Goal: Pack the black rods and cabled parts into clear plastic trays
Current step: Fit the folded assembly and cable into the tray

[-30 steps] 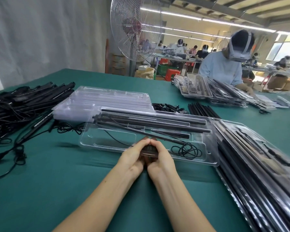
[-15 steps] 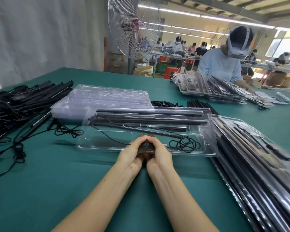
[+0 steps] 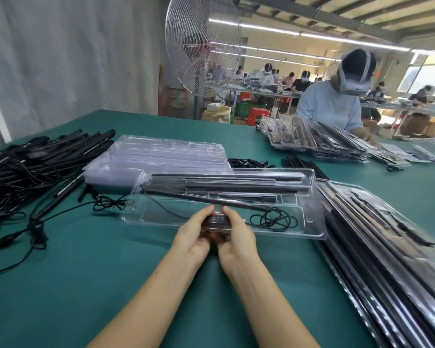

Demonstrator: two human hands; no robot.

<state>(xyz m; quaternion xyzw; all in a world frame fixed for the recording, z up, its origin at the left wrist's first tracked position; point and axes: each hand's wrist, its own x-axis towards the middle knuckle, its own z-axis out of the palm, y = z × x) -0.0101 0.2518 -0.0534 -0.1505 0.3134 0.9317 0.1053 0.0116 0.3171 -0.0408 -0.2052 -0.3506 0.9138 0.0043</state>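
A clear plastic tray (image 3: 309,219) lies in front of me on the green table, holding several black rods (image 3: 224,187) and a coiled black cable (image 3: 274,219). My left hand (image 3: 194,234) and my right hand (image 3: 236,237) meet at the tray's near edge. Together they grip a small black control box (image 3: 217,219) with buttons, which sits at the tray's front pocket. A thin cable runs from the rods toward the box.
A heap of black rods with cables (image 3: 35,167) lies at the left. A stack of empty clear trays (image 3: 161,154) is behind the tray. Packed trays (image 3: 387,247) are piled at the right. Loose rods (image 3: 301,164) lie beyond. Another person (image 3: 337,101) works across the table; a fan (image 3: 201,46) stands behind.
The view has tilted slightly. Both hands stay at the tray's near edge on the control box; my fingers have spread a little, showing the box's buttons.
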